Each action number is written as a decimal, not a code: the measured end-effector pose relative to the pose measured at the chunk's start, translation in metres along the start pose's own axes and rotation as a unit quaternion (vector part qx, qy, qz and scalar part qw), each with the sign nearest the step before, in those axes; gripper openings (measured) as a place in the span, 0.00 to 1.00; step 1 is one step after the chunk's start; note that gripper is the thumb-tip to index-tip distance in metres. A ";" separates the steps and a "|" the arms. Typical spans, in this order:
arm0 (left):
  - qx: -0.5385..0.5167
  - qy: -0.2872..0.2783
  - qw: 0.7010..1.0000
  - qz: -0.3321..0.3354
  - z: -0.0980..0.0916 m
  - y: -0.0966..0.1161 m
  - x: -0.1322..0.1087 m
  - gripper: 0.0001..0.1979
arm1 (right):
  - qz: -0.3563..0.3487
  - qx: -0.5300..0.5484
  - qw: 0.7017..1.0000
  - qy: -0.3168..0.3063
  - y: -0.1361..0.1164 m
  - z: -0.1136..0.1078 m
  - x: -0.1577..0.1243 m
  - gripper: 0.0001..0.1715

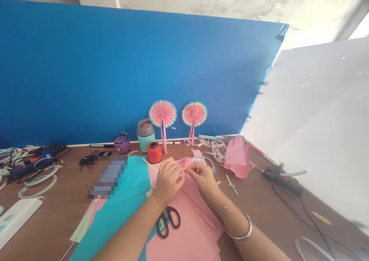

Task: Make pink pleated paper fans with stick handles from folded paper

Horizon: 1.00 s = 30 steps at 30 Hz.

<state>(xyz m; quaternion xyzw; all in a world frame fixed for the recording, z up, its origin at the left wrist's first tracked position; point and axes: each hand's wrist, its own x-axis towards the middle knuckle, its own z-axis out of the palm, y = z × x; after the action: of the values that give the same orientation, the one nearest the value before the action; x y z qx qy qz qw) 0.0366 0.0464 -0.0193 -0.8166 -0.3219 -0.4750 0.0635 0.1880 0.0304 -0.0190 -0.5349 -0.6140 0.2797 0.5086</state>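
Between my two hands is a small pleated pink paper fan (185,162), its folds spread upward and its gathered base pinched low down. My left hand (170,178) closes on the base from the left with curled fingers. From the right, my right hand (201,174) pinches the same base between thumb and fingertips. Pink paper sheets (184,234) lie under both hands, overlapping teal sheets (115,218) on the left. Black-handled scissors (168,221) rest on the paper below my left hand; their blades are hidden by my arm.
Two finished round paper fans (163,114) lean on the blue partition (86,72). Red thread (154,153), a teal jar (145,136) and a purple cup (122,143) stand at the back. A glue gun (282,180) with a cord lies right, a pink pleated bundle (238,157) nearer, a power strip (20,218) left.
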 end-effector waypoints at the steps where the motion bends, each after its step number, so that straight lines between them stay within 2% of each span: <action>1: 0.000 0.002 1.000 -0.002 0.000 0.000 0.000 0.07 | -0.002 -0.004 1.000 0.002 0.000 0.001 0.000 0.09; 6: -0.005 0.004 1.000 -0.008 0.000 0.000 -0.001 0.06 | -0.012 -0.034 0.999 0.008 -0.002 0.003 -0.001 0.09; 13: -0.026 -0.004 0.999 -0.032 0.001 0.003 0.000 0.06 | 0.018 0.006 1.000 0.011 -0.004 0.002 -0.001 0.08; 17: -0.031 -0.015 0.998 -0.059 0.001 -0.002 0.000 0.06 | 0.027 0.007 0.999 0.042 -0.004 -0.003 0.001 0.07; 21: -0.017 0.001 0.994 -0.107 0.000 -0.014 -0.001 0.05 | 0.075 0.059 0.985 0.143 0.004 -0.024 0.010 0.08; 24: -0.009 0.019 0.989 -0.143 0.000 -0.022 -0.001 0.04 | 0.096 0.109 0.941 0.307 0.014 -0.042 0.019 0.09; 26: -0.001 0.042 0.984 -0.171 0.000 -0.026 -0.002 0.04 | 0.084 0.111 0.921 0.365 0.020 -0.048 0.023 0.12; 28: 0.005 0.070 0.979 -0.191 0.001 -0.029 -0.002 0.04 | 0.051 0.061 0.940 0.332 0.023 -0.045 0.022 0.16; 30: 0.003 0.101 0.974 -0.205 0.001 -0.033 -0.003 0.04 | 0.003 -0.036 0.974 0.226 0.024 -0.032 0.017 0.17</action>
<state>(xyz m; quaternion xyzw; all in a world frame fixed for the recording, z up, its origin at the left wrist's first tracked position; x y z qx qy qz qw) 0.0175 0.0712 -0.0290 -0.6809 -0.4760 -0.5566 -0.0005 0.2277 0.0462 -0.0241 -0.6039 -0.4911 0.1312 0.6139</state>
